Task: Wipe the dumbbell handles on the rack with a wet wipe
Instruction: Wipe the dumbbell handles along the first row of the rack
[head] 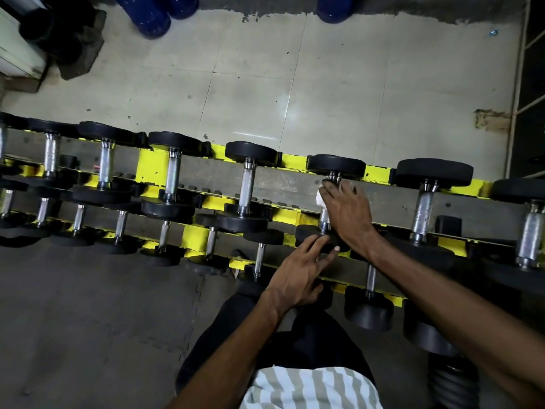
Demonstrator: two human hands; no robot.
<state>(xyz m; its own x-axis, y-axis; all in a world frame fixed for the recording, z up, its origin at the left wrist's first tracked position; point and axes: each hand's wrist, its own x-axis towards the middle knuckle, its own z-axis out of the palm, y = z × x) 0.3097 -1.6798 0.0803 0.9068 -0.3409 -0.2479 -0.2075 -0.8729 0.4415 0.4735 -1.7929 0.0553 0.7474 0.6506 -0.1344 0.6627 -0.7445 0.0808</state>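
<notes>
A yellow-and-black rack [153,166] runs across the view with several black dumbbells with chrome handles on its tiers. My right hand [346,212] is closed around the handle of one top-tier dumbbell [336,166], pressing a white wet wipe [321,197] against it; most of the handle is hidden under the hand. My left hand [298,273] rests with fingers spread on the near black head [306,236] of the same dumbbell. Neighbouring handles stand bare: one to the left [247,184], one to the right [424,208].
Pale floor tiles [265,84] lie beyond the rack. Blue cylinders [153,16] and dark objects [67,39] stand at the far left. Dark rubber matting [88,305] covers the near floor. Larger dumbbells [368,311] sit on the lowest tier near my legs.
</notes>
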